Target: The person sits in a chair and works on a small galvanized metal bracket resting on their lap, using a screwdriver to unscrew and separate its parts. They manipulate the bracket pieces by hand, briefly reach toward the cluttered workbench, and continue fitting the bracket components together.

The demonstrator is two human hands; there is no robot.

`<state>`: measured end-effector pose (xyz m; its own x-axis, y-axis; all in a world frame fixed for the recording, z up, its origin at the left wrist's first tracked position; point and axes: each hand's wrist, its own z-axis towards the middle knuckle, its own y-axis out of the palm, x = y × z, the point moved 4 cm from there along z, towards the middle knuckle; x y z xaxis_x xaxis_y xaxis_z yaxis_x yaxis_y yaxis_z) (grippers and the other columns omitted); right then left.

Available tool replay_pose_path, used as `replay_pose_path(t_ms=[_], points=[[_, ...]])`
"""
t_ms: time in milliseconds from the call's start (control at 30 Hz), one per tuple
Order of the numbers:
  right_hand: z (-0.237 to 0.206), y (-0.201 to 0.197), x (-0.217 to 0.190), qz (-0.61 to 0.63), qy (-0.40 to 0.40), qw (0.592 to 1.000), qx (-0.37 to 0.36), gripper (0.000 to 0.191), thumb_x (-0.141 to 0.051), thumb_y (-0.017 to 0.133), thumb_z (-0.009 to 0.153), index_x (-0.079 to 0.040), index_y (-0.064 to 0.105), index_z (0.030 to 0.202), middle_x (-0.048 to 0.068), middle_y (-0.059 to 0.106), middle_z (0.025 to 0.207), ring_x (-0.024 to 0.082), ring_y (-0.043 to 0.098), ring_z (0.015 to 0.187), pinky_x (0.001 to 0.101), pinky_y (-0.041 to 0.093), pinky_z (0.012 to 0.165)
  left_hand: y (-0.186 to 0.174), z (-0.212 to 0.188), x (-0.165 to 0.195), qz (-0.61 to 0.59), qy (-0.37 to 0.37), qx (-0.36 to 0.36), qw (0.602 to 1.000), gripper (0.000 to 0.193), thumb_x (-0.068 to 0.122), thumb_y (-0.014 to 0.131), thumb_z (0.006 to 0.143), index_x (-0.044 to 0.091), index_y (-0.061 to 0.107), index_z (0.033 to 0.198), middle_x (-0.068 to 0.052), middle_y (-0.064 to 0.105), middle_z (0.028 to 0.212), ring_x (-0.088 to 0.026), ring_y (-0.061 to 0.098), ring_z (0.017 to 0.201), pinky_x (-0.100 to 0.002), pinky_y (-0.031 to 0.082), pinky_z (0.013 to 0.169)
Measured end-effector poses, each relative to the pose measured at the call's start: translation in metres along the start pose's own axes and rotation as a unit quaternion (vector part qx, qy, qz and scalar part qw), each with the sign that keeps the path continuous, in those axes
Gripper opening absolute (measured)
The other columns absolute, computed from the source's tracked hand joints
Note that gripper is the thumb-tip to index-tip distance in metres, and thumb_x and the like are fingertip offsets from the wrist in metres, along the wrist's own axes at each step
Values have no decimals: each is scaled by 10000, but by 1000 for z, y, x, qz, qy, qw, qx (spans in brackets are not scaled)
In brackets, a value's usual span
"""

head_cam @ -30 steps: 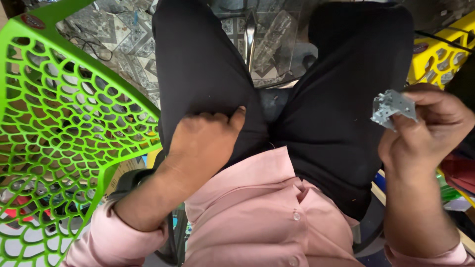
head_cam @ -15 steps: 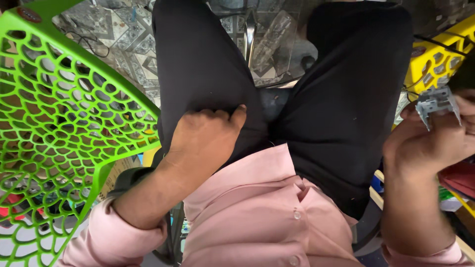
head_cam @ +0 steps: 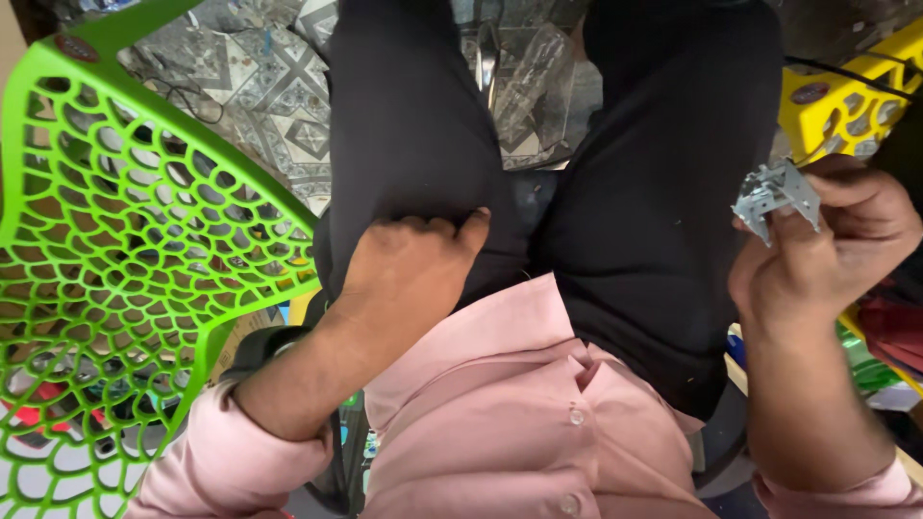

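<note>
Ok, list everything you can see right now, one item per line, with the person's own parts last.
metal bracket: one, silver, pinched in the right hand's fingertips at the right side
green chair: one, lattice plastic, at left
yellow chair: one, lattice plastic, upper right
tiled floor: grey patterned, at top
black trousers: one pair, centre
pink shirt: one, bottom centre
left hand: curled, resting on the left thigh
right hand: holding the bracket

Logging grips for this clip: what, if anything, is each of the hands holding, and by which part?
The right hand pinches a small grey metal bracket by its lower edge, fingertips only. The left hand holds nothing and rests closed on the black trousers.
</note>
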<state>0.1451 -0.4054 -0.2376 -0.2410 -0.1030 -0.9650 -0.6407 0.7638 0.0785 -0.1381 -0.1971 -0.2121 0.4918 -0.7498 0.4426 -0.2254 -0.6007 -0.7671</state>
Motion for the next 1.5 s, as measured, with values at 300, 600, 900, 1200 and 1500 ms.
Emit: replay_pose_path(t_ms=[300,600,900,1200,1500], points=[[-5,8,-6,-14,13,1000,-2,136,67,686,1053,63,558,1010,183,659,919,212,662,707,316,590,674,3,-4,4,-6,5,12,1000,381,156,617,845,130,729,1208,-57,711,717,-218,693,579,-353,522,481],[-12,-2,-3,-15,15,1000,-9,142,115,664,1079,59,539,1043,180,617,968,229,656,746,344,620,724,5,-9,7,4,2,20,1000,372,141,619,836,148,737,1188,-52,708,690,-210,690,552,-345,515,459],[-9,-3,-4,-34,18,999,1,103,115,615,1062,53,535,1042,182,627,972,239,676,753,330,619,704,7,-3,7,-1,-7,18,1000,351,148,621,837,154,735,1169,-54,709,685,-217,693,542,-352,518,455],[-12,-9,0,-41,27,999,-5,113,124,633,1097,62,538,1094,183,615,968,237,638,741,346,614,727,6,-2,3,-9,-2,13,1000,343,160,628,837,142,730,1164,-57,710,686,-220,694,546,-355,517,455],[-18,-14,6,-46,49,998,4,86,111,611,1082,68,545,1117,217,623,1001,259,650,778,358,612,731,8,-5,3,-21,-3,44,999,301,154,620,858,144,736,1135,-62,714,714,-220,698,571,-354,517,467]])
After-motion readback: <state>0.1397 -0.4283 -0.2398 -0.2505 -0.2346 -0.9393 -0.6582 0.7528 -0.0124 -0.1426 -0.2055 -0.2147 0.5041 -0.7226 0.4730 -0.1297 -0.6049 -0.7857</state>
